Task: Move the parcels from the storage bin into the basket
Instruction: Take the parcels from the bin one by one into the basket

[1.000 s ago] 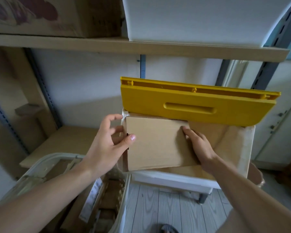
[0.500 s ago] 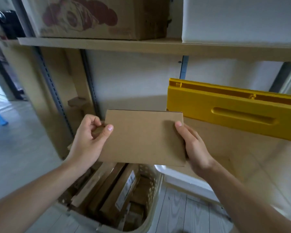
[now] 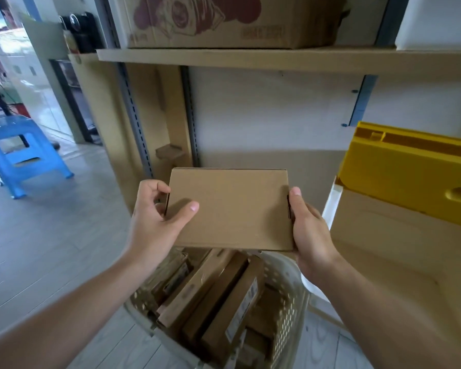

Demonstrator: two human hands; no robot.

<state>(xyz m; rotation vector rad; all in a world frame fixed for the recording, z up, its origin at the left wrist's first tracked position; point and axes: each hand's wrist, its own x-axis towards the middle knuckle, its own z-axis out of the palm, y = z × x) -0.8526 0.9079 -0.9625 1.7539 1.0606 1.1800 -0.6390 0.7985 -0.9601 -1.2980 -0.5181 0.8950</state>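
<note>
A flat brown cardboard parcel [image 3: 232,209] hangs level above the white perforated basket [image 3: 288,296]. My left hand [image 3: 157,217] grips its left edge, thumb on top and fingers curled at the side. My right hand [image 3: 309,230] grips its right edge. Several brown parcels [image 3: 210,296] stand on edge inside the basket. The storage bin [image 3: 333,198] sits at the right with its yellow lid [image 3: 410,171] raised; a large brown parcel [image 3: 399,249] lies in it.
A wooden shelf [image 3: 250,59] runs overhead with a printed cardboard box [image 3: 224,20] and a white box [image 3: 437,22] on it. A blue plastic stool [image 3: 22,153] stands on the tiled floor at the left. Metal shelf uprights [image 3: 133,113] rise behind the basket.
Both hands have carried the parcel left, out of the storage bin and over the basket. The view has swung left, so the bin now sits at the right edge.
</note>
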